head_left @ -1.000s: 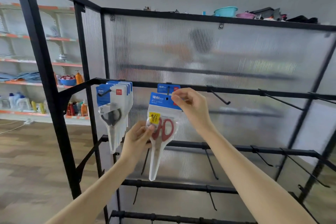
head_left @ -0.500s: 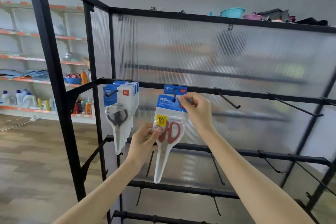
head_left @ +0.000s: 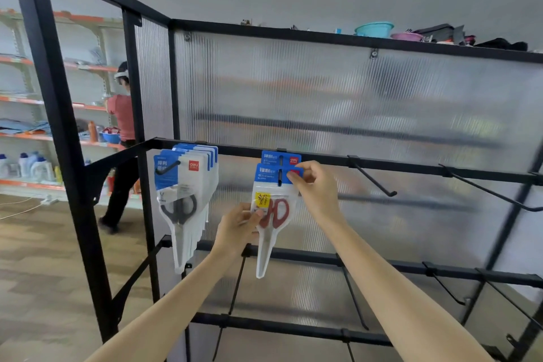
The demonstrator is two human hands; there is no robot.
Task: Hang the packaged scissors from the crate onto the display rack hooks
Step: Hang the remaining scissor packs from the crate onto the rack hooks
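The right hand [head_left: 318, 185] pinches the red-handled scissors pack [head_left: 273, 209] at its blue top. The left hand [head_left: 239, 229] pinches its lower edge, by the hook [head_left: 280, 178].

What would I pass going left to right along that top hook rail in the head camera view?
Stack of black-handled scissor packs → left hand → red-handled scissor pack → right hand → bare hook → another bare hook.
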